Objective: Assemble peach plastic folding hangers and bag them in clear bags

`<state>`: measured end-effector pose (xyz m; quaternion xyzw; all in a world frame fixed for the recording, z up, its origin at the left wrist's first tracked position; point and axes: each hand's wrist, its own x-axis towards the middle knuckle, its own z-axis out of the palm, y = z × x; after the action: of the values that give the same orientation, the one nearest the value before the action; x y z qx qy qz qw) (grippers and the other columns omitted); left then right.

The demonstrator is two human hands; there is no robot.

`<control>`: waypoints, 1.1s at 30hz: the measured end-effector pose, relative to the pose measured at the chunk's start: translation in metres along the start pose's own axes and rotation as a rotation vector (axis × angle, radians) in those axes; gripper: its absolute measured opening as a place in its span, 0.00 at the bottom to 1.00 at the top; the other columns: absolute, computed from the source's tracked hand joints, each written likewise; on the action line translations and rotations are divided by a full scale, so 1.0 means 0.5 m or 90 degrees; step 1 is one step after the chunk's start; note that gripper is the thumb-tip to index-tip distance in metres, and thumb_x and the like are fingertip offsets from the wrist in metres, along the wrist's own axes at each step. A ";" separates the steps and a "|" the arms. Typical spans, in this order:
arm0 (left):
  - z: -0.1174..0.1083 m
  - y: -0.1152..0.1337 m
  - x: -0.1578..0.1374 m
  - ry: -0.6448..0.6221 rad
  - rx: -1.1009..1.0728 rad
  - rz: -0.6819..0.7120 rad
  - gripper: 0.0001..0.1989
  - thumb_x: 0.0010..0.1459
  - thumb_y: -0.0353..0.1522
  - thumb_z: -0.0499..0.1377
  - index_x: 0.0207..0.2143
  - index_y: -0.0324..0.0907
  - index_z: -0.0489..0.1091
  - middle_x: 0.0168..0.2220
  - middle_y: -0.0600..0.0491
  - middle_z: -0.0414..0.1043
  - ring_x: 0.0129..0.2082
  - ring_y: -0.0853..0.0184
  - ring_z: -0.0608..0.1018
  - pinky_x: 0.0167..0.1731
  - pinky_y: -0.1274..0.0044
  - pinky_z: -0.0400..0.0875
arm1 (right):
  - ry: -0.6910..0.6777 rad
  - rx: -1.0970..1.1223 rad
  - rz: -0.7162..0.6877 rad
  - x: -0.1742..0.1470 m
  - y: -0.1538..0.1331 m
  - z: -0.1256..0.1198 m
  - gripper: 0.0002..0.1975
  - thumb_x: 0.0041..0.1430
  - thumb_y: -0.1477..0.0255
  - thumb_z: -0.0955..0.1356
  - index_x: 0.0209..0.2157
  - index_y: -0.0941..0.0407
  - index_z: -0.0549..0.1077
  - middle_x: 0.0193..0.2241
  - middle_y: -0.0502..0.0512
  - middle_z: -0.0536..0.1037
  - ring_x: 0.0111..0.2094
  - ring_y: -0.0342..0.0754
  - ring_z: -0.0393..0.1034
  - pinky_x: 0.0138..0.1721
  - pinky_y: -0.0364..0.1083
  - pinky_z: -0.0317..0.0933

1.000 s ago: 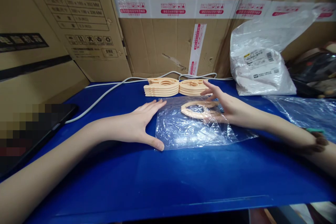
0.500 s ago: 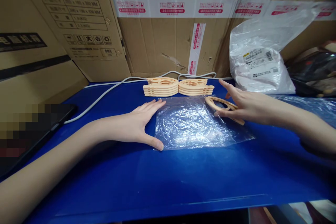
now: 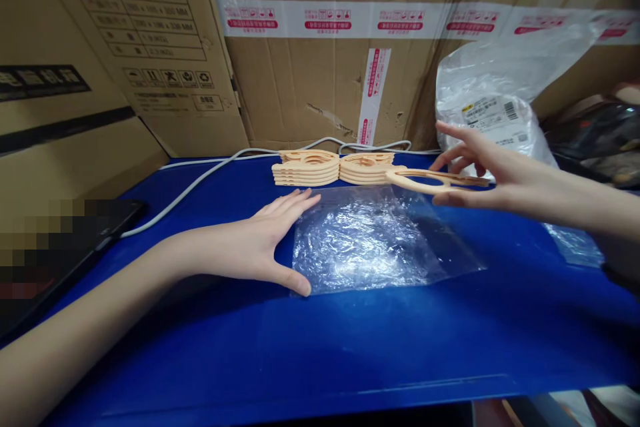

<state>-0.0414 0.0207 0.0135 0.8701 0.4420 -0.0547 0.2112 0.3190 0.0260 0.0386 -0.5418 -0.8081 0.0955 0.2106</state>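
Note:
Between the thumb and fingers of my right hand [image 3: 483, 167] is a thin beige frame piece with an oval opening [image 3: 415, 181], raised above the table and lying nearly level. Its exact kind I cannot make out. My left hand [image 3: 265, 240] rests with fingers spread at the left edge of a flat, crinkled clear plastic bag [image 3: 360, 240]. Behind the bag stand two side-by-side stacks of similar beige pieces, the left stack [image 3: 307, 172] and the right stack [image 3: 365, 170]. The held piece's near end overlaps the right stack's edge in view.
Cardboard boxes [image 3: 310, 80] wall off the back and left of the blue table [image 3: 320, 347]. A white cable [image 3: 185, 203] runs to a dark phone-like device [image 3: 115, 227] on the left. A labelled white plastic bag [image 3: 490, 80] stands at the back right; more clear plastic [image 3: 575, 243] lies beneath my right arm.
My right hand has lifted the beige frame piece off the clear bag, moving it up and to the right. My left hand has stayed nearly in place.

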 end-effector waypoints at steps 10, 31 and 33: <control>0.024 0.070 0.017 0.233 -0.479 0.107 0.26 0.65 0.45 0.56 0.60 0.43 0.65 0.60 0.48 0.69 0.59 0.59 0.71 0.56 0.70 0.67 | 0.122 -0.235 -0.451 -0.021 -0.114 0.087 0.39 0.59 0.63 0.68 0.67 0.59 0.51 0.57 0.65 0.69 0.51 0.59 0.63 0.47 0.55 0.58; 0.035 0.086 0.031 0.140 -0.731 0.103 0.11 0.61 0.36 0.62 0.41 0.38 0.77 0.36 0.49 0.80 0.34 0.68 0.79 0.27 0.83 0.74 | 0.064 -0.035 -0.228 -0.032 -0.161 0.136 0.41 0.63 0.48 0.62 0.67 0.60 0.51 0.44 0.63 0.79 0.41 0.57 0.74 0.42 0.55 0.65; 0.030 0.085 0.027 0.169 -0.748 0.079 0.12 0.61 0.37 0.61 0.42 0.38 0.77 0.37 0.48 0.80 0.37 0.66 0.80 0.28 0.82 0.75 | 0.027 0.069 -0.203 -0.030 -0.157 0.136 0.34 0.67 0.53 0.59 0.67 0.57 0.50 0.45 0.60 0.78 0.41 0.54 0.74 0.43 0.54 0.66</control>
<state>0.0019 0.0022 0.0097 0.6315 0.3690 0.3198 0.6023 0.2282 -0.0137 0.0043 -0.3964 -0.8729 0.0925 0.2691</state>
